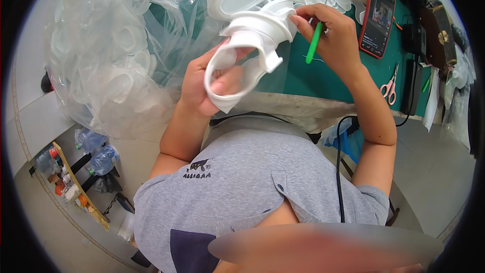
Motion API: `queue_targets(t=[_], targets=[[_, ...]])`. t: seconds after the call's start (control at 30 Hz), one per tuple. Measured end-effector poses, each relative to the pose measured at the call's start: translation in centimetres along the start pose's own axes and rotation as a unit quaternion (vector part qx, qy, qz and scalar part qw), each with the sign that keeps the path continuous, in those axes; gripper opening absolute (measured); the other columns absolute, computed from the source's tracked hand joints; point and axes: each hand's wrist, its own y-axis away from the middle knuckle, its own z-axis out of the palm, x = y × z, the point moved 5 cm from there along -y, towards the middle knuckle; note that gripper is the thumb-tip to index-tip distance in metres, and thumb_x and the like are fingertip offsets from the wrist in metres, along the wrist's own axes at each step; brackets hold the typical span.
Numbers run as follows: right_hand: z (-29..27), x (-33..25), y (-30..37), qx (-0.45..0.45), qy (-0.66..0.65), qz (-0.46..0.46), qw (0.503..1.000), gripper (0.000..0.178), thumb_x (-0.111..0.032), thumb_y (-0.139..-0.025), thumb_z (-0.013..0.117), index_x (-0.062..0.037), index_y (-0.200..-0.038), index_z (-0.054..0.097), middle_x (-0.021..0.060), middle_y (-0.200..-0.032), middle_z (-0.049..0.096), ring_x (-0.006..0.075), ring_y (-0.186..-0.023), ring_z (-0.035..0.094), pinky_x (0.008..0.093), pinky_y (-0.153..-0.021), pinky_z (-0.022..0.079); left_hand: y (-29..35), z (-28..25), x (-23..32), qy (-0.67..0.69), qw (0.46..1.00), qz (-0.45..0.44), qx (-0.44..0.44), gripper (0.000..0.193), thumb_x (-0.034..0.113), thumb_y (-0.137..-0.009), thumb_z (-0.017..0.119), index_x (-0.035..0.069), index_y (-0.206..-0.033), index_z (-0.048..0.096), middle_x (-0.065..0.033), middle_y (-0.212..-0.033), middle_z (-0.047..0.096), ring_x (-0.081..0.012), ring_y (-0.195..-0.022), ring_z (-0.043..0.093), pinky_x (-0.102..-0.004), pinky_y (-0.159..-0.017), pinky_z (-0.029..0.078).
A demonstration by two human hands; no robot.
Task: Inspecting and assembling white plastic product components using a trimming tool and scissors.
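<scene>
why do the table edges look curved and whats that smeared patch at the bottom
Head view: fisheye bends the green table toward the black rim; the blurred oval at the bottom is smeared out; daylight is even, with soft glare on the clear plastic bags; both hands stay sharp.

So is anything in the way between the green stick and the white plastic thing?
Nothing visible. The right hand holds the green stick right beside the white plastic piece, which the left hand grips, with open space between them.
</scene>
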Motion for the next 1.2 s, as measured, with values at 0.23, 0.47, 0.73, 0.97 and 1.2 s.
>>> queue_targets(t=[0.23,0.47,0.73,0.97,1.2], targets=[[0.8,-0.3,-0.2,-0.01,0.032,-0.081,0.996,0.018,0.001,-0.081,0.066,-0.0016,-0.099,0.066,0.009,-0.078,0.063,0.0184,-0.067,0.061,0.0259,-0.062,0.048,-1.1,0.9,-0.2,-0.152,0.986,0.068,0.011,0.052,0.034,-0.099,0.039,-0.002,-0.136,0.037,-0.0192,-0.125,0.053,-0.0277,-0.11,0.056,-0.0426,-0.086,0.049],[-0.1,0.6,0.5,0.003,0.036,-0.073,0.997,0.026,0.005,-0.082,0.061,-0.0027,-0.107,0.064,0.0094,-0.081,0.065,0.0179,-0.066,0.061,0.026,-0.062,0.049,-1.6,1.3,0.1,-0.277,0.944,0.151,0.095,0.05,0.037,-0.101,0.038,0.001,-0.136,0.039,-0.0124,-0.13,0.052,-0.0247,-0.118,0.052,-0.0392,-0.099,0.042],[-2.4,2.1,0.9,-0.013,0.023,0.034,0.999,0.021,-0.001,-0.088,0.059,-0.0022,-0.108,0.064,0.0076,-0.081,0.065,0.0122,-0.066,0.059,0.024,-0.06,0.048,-1.0,0.4,0.4,-0.19,0.971,0.135,-0.055,0.044,0.03,-0.101,0.039,0.003,-0.136,0.041,-0.0117,-0.132,0.051,-0.0244,-0.121,0.051,-0.0403,-0.101,0.042],[-4.3,1.9,0.3,0.032,0.125,0.05,0.99,0.023,-0.017,-0.089,0.065,-0.002,-0.106,0.064,0.005,-0.08,0.063,0.0115,-0.068,0.057,0.0239,-0.062,0.046,-0.5,-0.2,0.3,-0.213,0.965,0.155,0.008,0.041,0.025,-0.1,0.042,0.002,-0.135,0.043,-0.0125,-0.13,0.053,-0.0238,-0.121,0.051,-0.0401,-0.101,0.042],[-3.8,1.7,1.2,0.032,-0.39,0.138,0.91,0.031,-0.024,-0.086,0.07,0.0006,-0.101,0.058,0.0033,-0.083,0.055,0.0073,-0.067,0.048,0.0204,-0.062,0.041,-0.4,-0.3,0.2,-0.26,0.945,0.185,0.074,0.037,0.016,-0.095,0.053,0.002,-0.129,0.049,-0.0103,-0.124,0.058,-0.0194,-0.111,0.057,-0.0348,-0.095,0.045]])
